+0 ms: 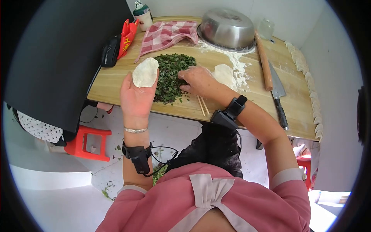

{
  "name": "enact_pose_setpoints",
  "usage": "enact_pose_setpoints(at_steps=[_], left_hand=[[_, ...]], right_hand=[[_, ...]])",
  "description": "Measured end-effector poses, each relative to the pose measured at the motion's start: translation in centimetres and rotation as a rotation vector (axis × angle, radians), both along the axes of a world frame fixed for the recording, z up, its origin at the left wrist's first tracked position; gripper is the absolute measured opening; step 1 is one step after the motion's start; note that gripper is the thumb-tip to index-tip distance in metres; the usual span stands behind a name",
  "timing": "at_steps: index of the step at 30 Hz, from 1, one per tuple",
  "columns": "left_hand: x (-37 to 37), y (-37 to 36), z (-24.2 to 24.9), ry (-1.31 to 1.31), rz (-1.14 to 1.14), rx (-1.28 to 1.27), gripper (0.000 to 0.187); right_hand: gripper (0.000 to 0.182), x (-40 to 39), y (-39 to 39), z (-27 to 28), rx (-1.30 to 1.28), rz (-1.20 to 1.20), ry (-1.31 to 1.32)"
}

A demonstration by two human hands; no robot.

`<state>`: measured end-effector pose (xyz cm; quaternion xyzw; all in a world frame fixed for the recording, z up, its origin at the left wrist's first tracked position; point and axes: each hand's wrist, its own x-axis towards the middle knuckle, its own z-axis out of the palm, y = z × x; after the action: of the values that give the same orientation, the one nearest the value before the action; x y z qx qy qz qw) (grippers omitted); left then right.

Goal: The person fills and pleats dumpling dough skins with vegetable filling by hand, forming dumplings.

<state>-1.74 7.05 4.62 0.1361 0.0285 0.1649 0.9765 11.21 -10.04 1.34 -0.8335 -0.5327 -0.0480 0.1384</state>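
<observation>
On the raised palm of my left hand (136,96) rests a round, pale dough wrapper (146,72), held by the fingers beneath it. My right hand (199,80) reaches into the right edge of a heap of chopped greens (170,71), its thumb and fingers curled around some of the leaves. How much it grips is partly hidden. Below that hand, a pair of chopsticks (203,106) sticks out toward the table's front edge. More flat dough wrappers (225,75) lie just right of my right wrist.
An upturned metal basin (228,29) stands at the back amid scattered flour (240,69). Right of it are a rolling pin (264,62), a kitchen knife (278,92) and a row of filled dumplings (311,91). A checkered cloth (168,36), bottle (143,17) and black pouch (111,50) sit left.
</observation>
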Motion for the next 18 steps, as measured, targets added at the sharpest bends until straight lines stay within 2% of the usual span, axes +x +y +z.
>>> enact_pose_setpoints(at_steps=[2,5,7,11,16,18], left_hand=[[0.0,0.1,-0.5,0.014,0.009,-0.020,0.045],[-0.2,0.0,-1.1,0.019,0.042,-0.031,0.050],[-0.3,-0.2,-1.2,0.062,0.018,-0.044,0.043],[-0.5,-1.0,-1.3,0.103,0.029,-0.006,0.043],[0.2,-2.3,-2.3,0.020,-0.060,0.109,0.042],[0.7,-2.3,-2.8,-0.023,0.042,0.126,0.038]], right_hand=[[0.025,0.8,0.3,-1.1,0.143,0.095,-0.018],[0.022,0.7,0.2,-0.3,0.169,0.082,0.075],[0.022,1.0,0.2,0.7,0.194,0.085,0.120],[0.021,1.7,0.2,3.2,0.286,0.074,0.201],[0.022,2.7,0.2,3.6,0.229,0.097,0.077],[0.011,2.8,1.2,3.1,0.237,0.110,0.034]])
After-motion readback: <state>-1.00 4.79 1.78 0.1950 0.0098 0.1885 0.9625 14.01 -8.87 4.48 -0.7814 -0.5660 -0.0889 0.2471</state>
